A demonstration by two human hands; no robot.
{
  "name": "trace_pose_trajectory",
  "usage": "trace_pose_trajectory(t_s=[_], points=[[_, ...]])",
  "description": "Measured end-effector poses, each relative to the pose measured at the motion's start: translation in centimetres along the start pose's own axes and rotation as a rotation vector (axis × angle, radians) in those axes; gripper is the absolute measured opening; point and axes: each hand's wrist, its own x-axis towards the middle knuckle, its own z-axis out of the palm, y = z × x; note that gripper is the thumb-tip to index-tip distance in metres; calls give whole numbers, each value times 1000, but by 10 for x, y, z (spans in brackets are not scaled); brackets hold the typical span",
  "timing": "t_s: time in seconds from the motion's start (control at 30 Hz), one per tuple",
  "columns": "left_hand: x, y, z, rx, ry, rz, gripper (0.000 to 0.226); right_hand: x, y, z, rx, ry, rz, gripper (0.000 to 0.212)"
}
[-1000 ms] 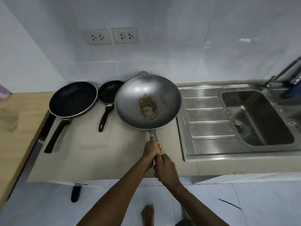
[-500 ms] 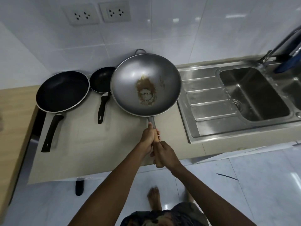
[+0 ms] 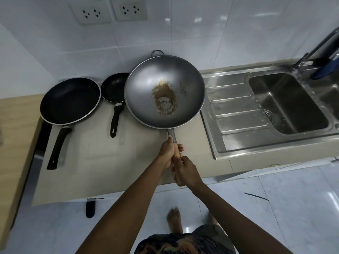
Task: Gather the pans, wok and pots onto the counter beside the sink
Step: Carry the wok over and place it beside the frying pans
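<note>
We have both pans (image 3: pixel 70 100) on the table (image 3: pixel 128 162) at 9 o'clock of the wok (image 3: pixel 164 91); both grips, left (image 3: pixel 167 153) and right (image 3: pixel 185 171), clamp its handle; pots unseen, still to fetch

A single head-worn wide-angle camera looks steeply down from above the counter (image 3: pixel 128 162), facing the tiled wall behind it. It sits close over the counter's front edge: floor shows below that edge, wall sockets (image 3: pixel 110 11) above the counter, sink (image 3: pixel 286 105) to its right.
</note>
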Motion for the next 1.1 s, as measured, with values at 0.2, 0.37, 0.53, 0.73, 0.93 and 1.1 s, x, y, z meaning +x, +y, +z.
trace_pose_trajectory(t_s=[0.2,0.37,0.53,0.73,0.93,1.1], points=[[-1,-1,-1,7,6,-15,69,7,5,0,24,-40,-8,46],[-4,-1,-5,2,7,-11,66,10,7,2,-19,-44,-31,48],[-7,0,-6,-4,-1,-10,67,7,4,2,-21,-52,-37,47],[-12,-1,-5,32,14,11,67,2,2,-2,-30,-45,-60,49],[-34,-6,-14,177,47,117,60,-8,5,-15,-183,-40,-173,49],[-56,-13,-22,337,103,231,56,-16,10,-28,-268,-66,-232,46]])
